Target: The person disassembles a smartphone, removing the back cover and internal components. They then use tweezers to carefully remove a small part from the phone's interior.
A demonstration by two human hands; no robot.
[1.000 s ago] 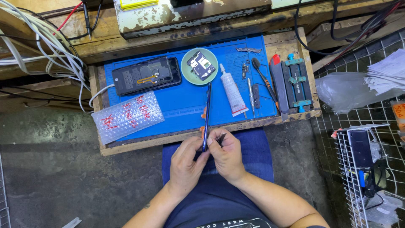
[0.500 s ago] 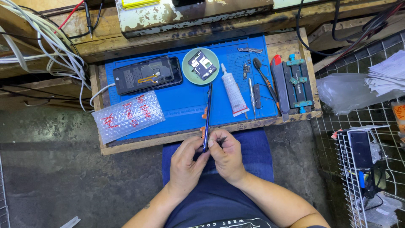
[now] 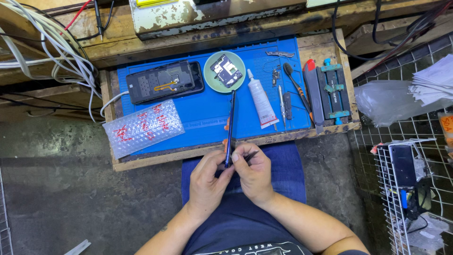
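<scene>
A person seated at a wooden worktop (image 3: pixel 325 49) holds a slim dark phone (image 3: pixel 230 125) on edge, its lower end over the worktop's near edge and its length reaching up over the blue mat (image 3: pixel 207 111). The left hand (image 3: pixel 207 182) is clamped on the phone's lower end from the left. The right hand (image 3: pixel 255 172) is closed beside it, pinching a thin dark tool (image 3: pixel 251 156) whose tip meets the phone's edge.

Toward the far left corner of the mat lies an opened phone body (image 3: pixel 165 81), and beside it a green dish (image 3: pixel 226 71) carrying a small circuit part. A white glue tube (image 3: pixel 262 101) lies just right of the held phone, with tweezers (image 3: pixel 281 105) and a brush (image 3: pixel 295 85) further right. A blue clamp jig (image 3: pixel 334 92) sits at the right edge. A bubble-wrap pouch (image 3: pixel 144 127) with red marks overhangs the near left corner.
</scene>
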